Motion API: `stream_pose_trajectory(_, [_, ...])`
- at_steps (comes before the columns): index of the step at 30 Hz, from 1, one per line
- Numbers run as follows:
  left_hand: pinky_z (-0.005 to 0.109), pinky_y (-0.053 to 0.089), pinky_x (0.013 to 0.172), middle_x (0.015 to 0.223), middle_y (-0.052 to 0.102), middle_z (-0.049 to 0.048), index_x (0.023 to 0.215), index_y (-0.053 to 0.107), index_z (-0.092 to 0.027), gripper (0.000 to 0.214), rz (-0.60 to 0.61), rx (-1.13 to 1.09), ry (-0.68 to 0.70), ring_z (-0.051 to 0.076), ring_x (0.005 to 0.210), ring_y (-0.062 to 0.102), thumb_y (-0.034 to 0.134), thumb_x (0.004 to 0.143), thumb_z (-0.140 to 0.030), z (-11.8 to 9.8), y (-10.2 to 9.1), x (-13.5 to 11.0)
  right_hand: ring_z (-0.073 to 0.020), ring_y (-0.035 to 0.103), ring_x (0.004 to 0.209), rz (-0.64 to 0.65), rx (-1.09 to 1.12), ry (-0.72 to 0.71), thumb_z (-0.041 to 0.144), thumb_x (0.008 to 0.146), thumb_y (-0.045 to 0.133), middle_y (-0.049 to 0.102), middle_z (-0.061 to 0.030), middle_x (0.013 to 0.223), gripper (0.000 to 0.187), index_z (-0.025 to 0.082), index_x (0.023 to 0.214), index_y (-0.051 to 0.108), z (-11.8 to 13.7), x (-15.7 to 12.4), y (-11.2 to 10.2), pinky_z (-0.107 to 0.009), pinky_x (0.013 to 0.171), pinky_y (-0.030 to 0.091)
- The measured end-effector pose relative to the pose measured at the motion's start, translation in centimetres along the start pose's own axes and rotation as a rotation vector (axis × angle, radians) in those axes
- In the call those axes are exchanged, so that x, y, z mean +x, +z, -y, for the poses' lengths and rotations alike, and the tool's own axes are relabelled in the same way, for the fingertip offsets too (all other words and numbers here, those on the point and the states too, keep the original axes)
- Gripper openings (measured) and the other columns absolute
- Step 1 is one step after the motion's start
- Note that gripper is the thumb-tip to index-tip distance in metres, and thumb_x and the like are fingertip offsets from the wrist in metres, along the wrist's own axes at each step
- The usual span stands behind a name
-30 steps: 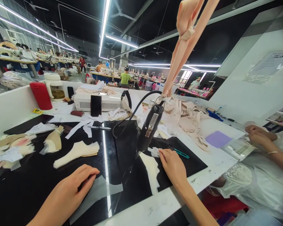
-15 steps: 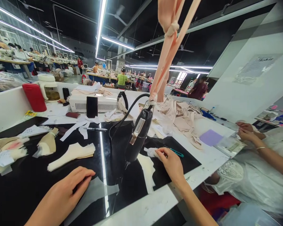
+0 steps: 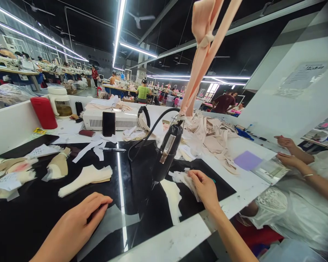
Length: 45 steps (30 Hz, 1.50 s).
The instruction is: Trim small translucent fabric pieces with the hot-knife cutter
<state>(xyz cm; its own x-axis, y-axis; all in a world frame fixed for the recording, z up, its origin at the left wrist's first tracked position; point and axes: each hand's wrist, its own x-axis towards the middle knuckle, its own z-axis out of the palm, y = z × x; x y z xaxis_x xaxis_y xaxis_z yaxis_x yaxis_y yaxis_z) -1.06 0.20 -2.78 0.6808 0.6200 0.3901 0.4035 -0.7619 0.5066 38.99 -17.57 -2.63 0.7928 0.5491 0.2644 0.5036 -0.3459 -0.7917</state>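
My left hand (image 3: 76,222) lies on the black board (image 3: 142,218), fingers stretched and loosely together, holding nothing that I can see. Partly beneath it is a thin grey see-through sheet (image 3: 112,225). My right hand (image 3: 205,189) pinches a crumpled, thin white piece of material (image 3: 184,178) between thumb and forefinger. Just left of that is a cream cut-out piece (image 3: 172,200), flat on the board. A black hand tool (image 3: 164,163) with a thin tip hangs between my hands from knotted peach straps (image 3: 195,76). A stacked cream cut-out (image 3: 86,179) lies beyond my left hand.
Beige garments (image 3: 213,134) are heaped behind the tool. A white vented machine (image 3: 94,122), a phone (image 3: 108,123) and a pen (image 3: 113,149) are farther back. Cloth pieces (image 3: 13,174) lie at left. A co-worker's hands (image 3: 288,151) are at right, near a purple sheet (image 3: 247,160).
My right hand has drawn the white piece toward me, and more of it shows. It now covers most of a teal-handled item. My left hand stays put. The view has shifted slightly.
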Motion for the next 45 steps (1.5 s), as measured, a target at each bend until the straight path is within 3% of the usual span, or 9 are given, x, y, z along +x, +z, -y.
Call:
stream_pose_trajectory(9, [0.016,0.061,0.079,0.113,0.076,-0.007,0.111,0.074,-0.038,0.028,0.008,0.021,0.034,0.015,0.097,0.078,0.05,0.101,-0.049,0.2,0.0,0.1,-0.0187,0.07,0.089,-0.124,0.336,0.133,0.043,0.103,0.062,0.07,-0.0073,0.113,0.032,0.018,0.124,0.064,0.0,0.6,-0.8,-0.036,0.076,0.062])
stream_pose_trajectory(14, [0.017,0.061,0.08,0.114,0.076,-0.0059,0.112,0.074,-0.037,0.029,0.013,0.024,0.021,0.016,0.098,0.078,0.049,0.102,-0.049,0.3,0.0,0.0,-0.0139,0.067,0.074,-0.173,0.391,0.097,0.042,0.103,0.062,0.069,-0.004,0.101,0.031,0.016,0.119,0.064,0.6,0.2,-0.8,-0.029,0.063,0.059])
stream_pose_trajectory(21, [0.018,0.061,0.08,0.113,0.076,-0.0043,0.111,0.075,-0.035,0.03,0.014,-0.006,-0.003,0.018,0.098,0.078,0.05,0.101,-0.049,-0.1,0.0,0.1,-0.0059,0.035,0.043,-0.234,0.487,-0.05,0.058,0.101,0.057,0.053,0.0076,0.067,0.038,0.02,0.103,0.057,4.9,-1.5,-1.4,-0.019,0.04,0.028])
stream_pose_trajectory(26, [0.019,0.061,0.079,0.112,0.076,-0.0039,0.111,0.076,-0.036,0.029,0.036,-0.071,-0.053,0.019,0.097,0.076,0.056,0.098,-0.052,-0.3,-0.4,0.3,-0.0097,0.031,0.043,0.069,0.454,-0.091,0.058,0.098,0.061,0.037,0.0105,0.051,0.034,0.024,0.096,0.06,9.8,-6.8,0.3,-0.023,0.042,0.025])
stream_pose_trajectory(30, [0.02,0.059,0.068,0.1,0.076,-0.0001,0.108,0.077,-0.033,0.027,0.113,-0.214,-0.054,0.019,0.08,0.073,0.061,0.095,-0.051,-1.5,-1.1,0.5,-0.0107,0.036,0.044,0.374,0.434,-0.176,0.052,0.098,0.059,0.04,0.0088,0.049,0.031,0.024,0.087,0.066,13.2,-11.3,4.3,-0.025,0.047,0.031])
stream_pose_trajectory(33, [0.022,0.057,0.067,0.089,0.073,0.0006,0.106,0.076,-0.031,0.025,0.208,-0.389,-0.028,0.018,0.073,0.066,0.066,0.091,-0.049,-2.9,-1.7,0.5,-0.0102,0.039,0.047,0.524,0.439,-0.221,0.045,0.098,0.059,0.041,0.0082,0.052,0.026,0.023,0.088,0.068,14.9,-13.2,7.1,-0.024,0.05,0.03])
stream_pose_trajectory(36, [0.024,0.055,0.068,0.082,0.069,0.0001,0.097,0.075,-0.029,0.028,0.232,-0.602,-0.072,0.018,0.072,0.062,0.07,0.085,-0.053,-4.3,-2.0,0.3,-0.0094,0.039,0.049,0.606,0.45,-0.236,0.042,0.096,0.061,0.043,0.0079,0.055,0.022,0.022,0.09,0.069,16.0,-14.2,8.8,-0.024,0.049,0.026])
stream_pose_trajectory(40, [0.026,0.054,0.067,0.077,0.066,0.0005,0.085,0.074,-0.024,0.038,0.185,-0.829,-0.318,0.018,0.071,0.06,0.07,0.084,-0.062,-5.4,-1.9,0.1,-0.0088,0.035,0.047,0.65,0.456,-0.215,0.04,0.095,0.063,0.04,0.0093,0.052,0.019,0.022,0.093,0.07,16.5,-14.8,9.7,-0.024,0.047,0.023])
stream_pose_trajectory(45, [0.025,0.049,0.059,0.064,0.059,-0.0019,0.08,0.071,-0.021,0.043,0.135,-0.917,-0.498,0.014,0.058,0.054,0.076,0.078,-0.063,-5.3,-1.5,0.4,-0.0099,0.042,0.045,0.712,0.516,-0.142,0.052,0.096,0.058,0.042,0.0096,0.05,0.032,0.021,0.101,0.067,16.8,-14.7,9.6,-0.022,0.048,0.032])
